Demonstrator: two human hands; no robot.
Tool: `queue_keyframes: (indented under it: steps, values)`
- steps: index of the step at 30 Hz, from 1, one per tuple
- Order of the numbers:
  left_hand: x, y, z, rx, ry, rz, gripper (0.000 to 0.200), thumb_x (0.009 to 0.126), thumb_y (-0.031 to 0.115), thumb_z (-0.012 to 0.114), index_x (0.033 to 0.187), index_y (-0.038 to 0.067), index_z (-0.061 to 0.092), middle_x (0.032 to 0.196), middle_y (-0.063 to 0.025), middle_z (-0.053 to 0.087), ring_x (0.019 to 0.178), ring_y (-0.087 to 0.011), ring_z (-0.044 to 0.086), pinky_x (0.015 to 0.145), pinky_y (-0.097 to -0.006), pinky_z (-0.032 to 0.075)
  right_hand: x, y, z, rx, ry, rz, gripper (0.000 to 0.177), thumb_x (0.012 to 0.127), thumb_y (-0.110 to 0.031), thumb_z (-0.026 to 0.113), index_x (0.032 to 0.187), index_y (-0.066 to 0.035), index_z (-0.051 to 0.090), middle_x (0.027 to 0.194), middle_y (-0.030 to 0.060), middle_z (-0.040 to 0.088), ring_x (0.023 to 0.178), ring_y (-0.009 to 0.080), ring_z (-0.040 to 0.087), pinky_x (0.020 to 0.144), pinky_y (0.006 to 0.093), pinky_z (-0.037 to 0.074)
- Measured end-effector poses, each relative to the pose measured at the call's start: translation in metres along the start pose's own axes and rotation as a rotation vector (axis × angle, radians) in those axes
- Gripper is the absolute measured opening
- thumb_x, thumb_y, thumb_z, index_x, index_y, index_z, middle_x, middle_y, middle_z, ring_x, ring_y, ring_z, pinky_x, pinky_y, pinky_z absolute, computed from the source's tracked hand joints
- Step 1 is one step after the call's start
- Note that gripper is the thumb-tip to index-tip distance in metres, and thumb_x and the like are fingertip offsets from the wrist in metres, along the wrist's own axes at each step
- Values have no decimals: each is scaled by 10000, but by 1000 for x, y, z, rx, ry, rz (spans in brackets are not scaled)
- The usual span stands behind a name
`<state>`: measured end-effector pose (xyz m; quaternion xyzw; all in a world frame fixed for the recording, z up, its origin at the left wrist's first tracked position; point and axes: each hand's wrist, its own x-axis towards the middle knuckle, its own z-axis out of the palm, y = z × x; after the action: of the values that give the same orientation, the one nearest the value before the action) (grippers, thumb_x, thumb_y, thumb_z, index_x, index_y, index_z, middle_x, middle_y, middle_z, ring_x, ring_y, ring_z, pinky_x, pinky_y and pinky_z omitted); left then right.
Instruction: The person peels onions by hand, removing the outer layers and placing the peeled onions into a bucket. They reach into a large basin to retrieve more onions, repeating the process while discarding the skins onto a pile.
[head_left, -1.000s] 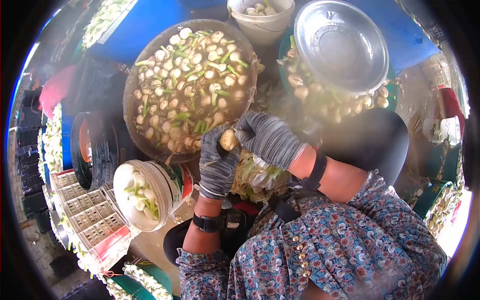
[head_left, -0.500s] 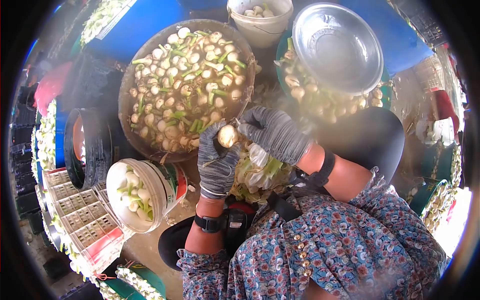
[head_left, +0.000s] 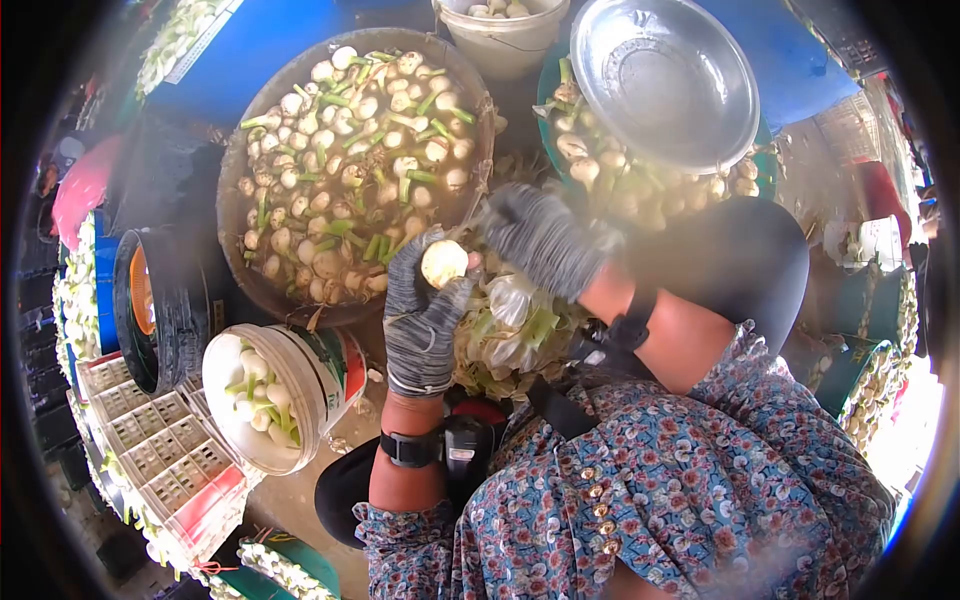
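My left hand [head_left: 425,325], in a grey knit glove, is closed around a round pale garlic bulb [head_left: 443,263] with its cut face up. A bare fingertip shows through beside the bulb. Just to the right, my right hand [head_left: 545,240], also gloved, is raised apart from the bulb. Its fingers look curled but are smeared by motion, so what they may hold cannot be made out. Below both hands lies a heap of papery skins and green leaf scraps [head_left: 520,325]. The large round tub [head_left: 232,200] beyond my left hand holds many stemmed bulbs in brownish water.
A metal basin [head_left: 665,85] rests over a green tub [head_left: 550,100] of bulbs. A white bucket [head_left: 505,45] stands at the back. At left are a tilted bucket of trimmed bulbs [head_left: 330,385], a black ring-shaped container [head_left: 180,310] and a plastic crate [head_left: 150,430].
My right hand has drawn away from the bulb, up and to the right. My left hand still holds the bulb, a little lower and left in view. The whole view has shifted slightly.
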<state>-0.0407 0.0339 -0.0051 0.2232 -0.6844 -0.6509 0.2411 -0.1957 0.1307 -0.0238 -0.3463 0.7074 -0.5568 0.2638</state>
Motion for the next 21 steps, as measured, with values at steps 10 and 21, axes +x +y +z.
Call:
queue_keyframes:
  steps: [10,21]
  values:
    - [-1,-5,-1,225,14,109,508,834,-39,677,1299,22,483,1246,-104,546,1126,-196,568,991,-329,470,-19,-46,-6,-442,55,-216,161,886,-232,650,951,-86,640,845,134,663,797,334,655,723,424,534]
    - [-8,-14,1,-51,-13,-16,468,850,-63,653,1280,32,495,1202,-83,572,1077,-164,583,963,-310,484,-20,-49,-4,-478,36,-32,168,834,-223,658,917,-77,658,835,156,675,761,360,661,700,436,543]
